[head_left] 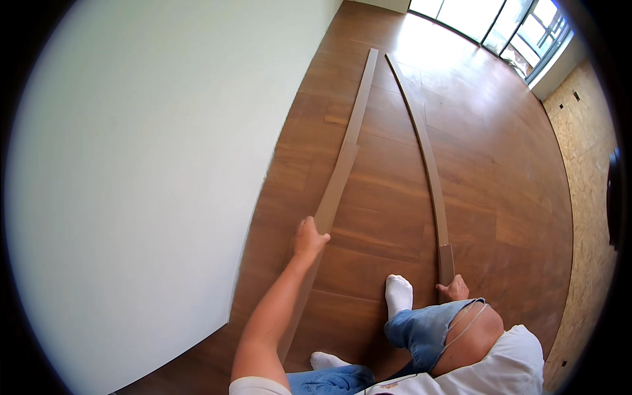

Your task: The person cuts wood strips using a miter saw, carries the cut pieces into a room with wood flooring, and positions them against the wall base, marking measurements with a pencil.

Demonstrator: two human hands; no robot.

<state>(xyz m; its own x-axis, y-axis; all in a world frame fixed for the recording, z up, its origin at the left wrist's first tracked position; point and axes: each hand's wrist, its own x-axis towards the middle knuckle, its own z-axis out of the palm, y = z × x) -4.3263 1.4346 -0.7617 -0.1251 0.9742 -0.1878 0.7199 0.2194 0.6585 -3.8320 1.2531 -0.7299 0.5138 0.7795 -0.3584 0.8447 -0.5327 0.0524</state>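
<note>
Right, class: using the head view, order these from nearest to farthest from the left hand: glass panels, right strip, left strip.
1. Left strip: held by the left hand.
2. Right strip: to that hand's right.
3. Glass panels: upper right.

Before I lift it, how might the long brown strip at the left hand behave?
The brown strip looks long and narrow, so it may flex. The step partway along suggests two pieces, which might slip apart.
</note>
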